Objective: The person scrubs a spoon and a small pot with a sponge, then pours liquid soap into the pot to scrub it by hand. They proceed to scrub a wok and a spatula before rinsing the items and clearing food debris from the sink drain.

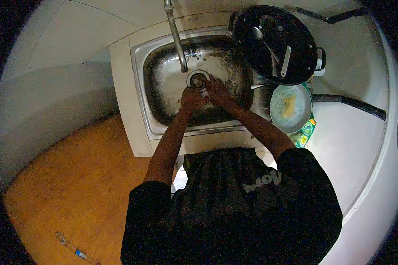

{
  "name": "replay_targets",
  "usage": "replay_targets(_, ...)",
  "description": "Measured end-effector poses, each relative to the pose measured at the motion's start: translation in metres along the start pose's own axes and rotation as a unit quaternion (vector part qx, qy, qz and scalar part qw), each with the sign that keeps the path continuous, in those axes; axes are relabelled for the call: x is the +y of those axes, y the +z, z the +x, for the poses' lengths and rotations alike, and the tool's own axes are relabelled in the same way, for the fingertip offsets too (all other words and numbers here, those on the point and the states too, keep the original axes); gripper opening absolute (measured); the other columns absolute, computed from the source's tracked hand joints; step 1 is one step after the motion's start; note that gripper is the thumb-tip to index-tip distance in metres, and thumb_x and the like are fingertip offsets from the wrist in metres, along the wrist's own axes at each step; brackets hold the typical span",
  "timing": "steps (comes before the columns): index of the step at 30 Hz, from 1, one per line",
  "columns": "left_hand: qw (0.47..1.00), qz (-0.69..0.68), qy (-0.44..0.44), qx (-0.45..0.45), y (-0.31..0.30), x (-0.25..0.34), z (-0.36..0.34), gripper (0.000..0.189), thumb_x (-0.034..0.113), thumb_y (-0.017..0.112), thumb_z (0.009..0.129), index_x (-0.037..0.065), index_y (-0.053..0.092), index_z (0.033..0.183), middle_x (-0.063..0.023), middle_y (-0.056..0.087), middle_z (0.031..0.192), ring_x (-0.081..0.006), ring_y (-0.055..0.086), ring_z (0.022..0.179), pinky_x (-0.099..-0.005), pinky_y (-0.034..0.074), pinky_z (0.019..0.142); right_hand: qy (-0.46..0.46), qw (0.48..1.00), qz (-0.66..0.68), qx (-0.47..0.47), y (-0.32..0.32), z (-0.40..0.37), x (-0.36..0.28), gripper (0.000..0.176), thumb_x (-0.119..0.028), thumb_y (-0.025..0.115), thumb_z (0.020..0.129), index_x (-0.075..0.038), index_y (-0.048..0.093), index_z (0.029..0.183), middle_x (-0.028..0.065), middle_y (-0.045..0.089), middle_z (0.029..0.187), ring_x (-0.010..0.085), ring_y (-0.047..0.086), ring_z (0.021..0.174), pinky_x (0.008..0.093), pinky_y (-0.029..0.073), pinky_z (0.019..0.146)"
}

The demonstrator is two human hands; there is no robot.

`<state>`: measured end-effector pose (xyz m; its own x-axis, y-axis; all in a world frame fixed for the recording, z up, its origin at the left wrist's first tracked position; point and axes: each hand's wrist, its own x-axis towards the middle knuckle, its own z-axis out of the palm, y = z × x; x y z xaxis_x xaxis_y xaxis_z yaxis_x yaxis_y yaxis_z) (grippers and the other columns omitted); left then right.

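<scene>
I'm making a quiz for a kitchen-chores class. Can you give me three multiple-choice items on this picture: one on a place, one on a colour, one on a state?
1. Where are the left hand and the right hand?
A. in the sink, by the drain
B. on the floor
C. on the tap

2. What colour is the pot?
A. white
B. black
C. red

3. The pot is:
A. empty
B. covered by a lid
C. holding utensils

Answers:
1 A, since both arms reach down to the drain.
2 B, since its body is dark and glossy.
3 C, since handles lie inside it.
</scene>
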<state>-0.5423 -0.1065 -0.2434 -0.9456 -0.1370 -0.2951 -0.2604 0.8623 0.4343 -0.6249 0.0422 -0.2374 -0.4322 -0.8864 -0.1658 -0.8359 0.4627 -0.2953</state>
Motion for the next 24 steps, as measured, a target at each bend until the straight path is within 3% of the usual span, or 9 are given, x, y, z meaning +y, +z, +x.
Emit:
replay_targets(2,1.000,-0.005,-0.001,0.011,-0.001,0.002,0.004,0.050,0.046,0.066,0.070,-0.001,0.063,0.084,-0.0163,0.062,0.079,-0.0295,0.061,0.071,-0.0433,0.048,0.070,0.029,0.999,0.013,-0.014,-0.022,-0.006,-0.006,0.071,-0.019,0.067,0.076,-0.002,0.034,0.136,0.0160,0.025,0.146,0.0337,0.019,0.137,0.0494,0.023,0.109)
replay_targets(5,1.000,0.007,0.014,0.003,-0.004,0.012,0.009,0.043,0.039,0.063,0.074,-0.002,0.063,0.087,-0.0179,0.063,0.082,-0.0311,0.062,0.074,-0.0438,0.050,0.069,0.011,0.999,0.051,-0.003,0.005,-0.009,0.003,0.073,-0.014,0.066,0.075,-0.002,0.032,0.138,0.0137,0.022,0.148,0.0332,0.018,0.137,0.0503,0.021,0.110)
replay_targets(9,0.995,-0.092,0.011,0.023,0.048,-0.028,0.030,0.037,0.033,0.058,0.080,0.000,0.063,0.097,-0.0168,0.065,0.085,-0.0302,0.064,0.078,-0.0437,0.050,0.073,0.058,0.997,0.010,-0.054,0.012,-0.004,-0.001,0.078,-0.012,0.066,0.074,-0.005,0.027,0.141,0.0105,0.019,0.149,0.0333,0.017,0.137,0.0512,0.019,0.110)
replay_targets(11,0.991,-0.133,0.020,0.027,0.044,-0.026,0.034,0.038,0.033,0.057,0.081,0.001,0.062,0.101,-0.0163,0.065,0.087,-0.0295,0.064,0.080,-0.0436,0.050,0.075,0.026,0.997,0.068,0.006,0.014,-0.009,0.002,0.077,-0.010,0.065,0.072,-0.005,0.028,0.140,0.0096,0.020,0.149,0.0346,0.018,0.137,0.0512,0.019,0.110)
replay_targets(13,0.988,0.048,-0.023,-0.148,-0.015,0.015,0.030,0.044,0.032,0.056,0.086,0.010,0.050,0.125,-0.0169,0.058,0.118,-0.0343,0.060,0.097,-0.0390,0.052,0.080,0.033,0.998,0.054,0.017,0.017,-0.010,0.000,0.074,-0.010,0.064,0.073,-0.005,0.030,0.139,0.0095,0.021,0.149,0.0346,0.019,0.136,0.0510,0.021,0.109)
replay_targets(14,0.988,0.047,-0.023,-0.148,-0.008,0.012,0.029,0.044,0.032,0.056,0.086,0.010,0.050,0.125,-0.0169,0.058,0.118,-0.0343,0.060,0.097,-0.0390,0.052,0.080,0.040,0.998,0.039,0.029,0.018,-0.010,0.000,0.072,-0.010,0.063,0.074,-0.005,0.032,0.139,0.0093,0.022,0.149,0.0347,0.020,0.136,0.0508,0.023,0.108)
replay_targets(16,0.984,0.065,0.123,0.113,0.020,-0.002,0.024,0.037,0.035,0.059,0.080,0.004,0.063,0.101,-0.0157,0.066,0.086,-0.0298,0.064,0.079,-0.0437,0.048,0.078,0.024,0.998,0.056,0.011,0.013,-0.008,0.006,0.071,-0.012,0.062,0.074,-0.005,0.033,0.138,0.0094,0.023,0.149,0.0341,0.021,0.136,0.0507,0.025,0.108)
replay_targets(21,0.994,0.064,0.067,0.058,0.021,-0.001,0.020,0.041,0.037,0.059,0.080,0.006,0.061,0.106,-0.0153,0.066,0.092,-0.0304,0.063,0.079,-0.0444,0.046,0.078,0.042,0.997,0.060,-0.033,0.020,-0.004,0.010,0.069,-0.015,0.061,0.075,-0.005,0.034,0.137,0.0102,0.027,0.147,0.0334,0.024,0.135,0.0504,0.030,0.105)
replay_targets(24,0.991,0.110,0.053,0.061,0.024,0.000,0.023,0.044,0.039,0.058,0.080,0.005,0.059,0.108,-0.0159,0.065,0.095,-0.0307,0.062,0.079,-0.0460,0.044,0.077,0.008,0.998,0.048,0.045,0.037,-0.006,0.017,0.064,-0.014,0.059,0.076,-0.005,0.037,0.136,0.0113,0.035,0.143,0.0322,0.030,0.132,0.0488,0.031,0.103)
